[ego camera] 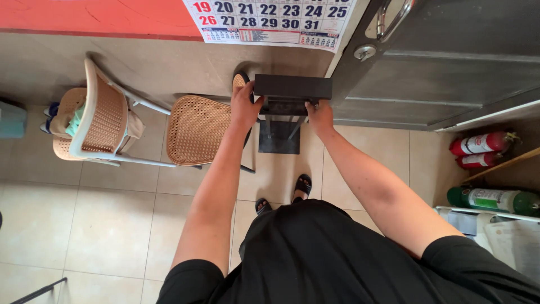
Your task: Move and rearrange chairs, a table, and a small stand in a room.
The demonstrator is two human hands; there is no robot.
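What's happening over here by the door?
A person standing on a tiled floor has both hands on a black stand with a flat top, thin legs and a square base, set against the wall. The left hand grips its left side and the right hand holds it under the right edge. Just to the left are two woven plastic chairs, one lying on its side. A grey metal door is on the right, with red fire extinguishers lying near it.

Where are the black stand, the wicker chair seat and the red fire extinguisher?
black stand (pixel 292 87): head view, front face of its top box.
wicker chair seat (pixel 197 132): head view, middle of the woven seat.
red fire extinguisher (pixel 481 143): head view, middle of the upper red cylinder.
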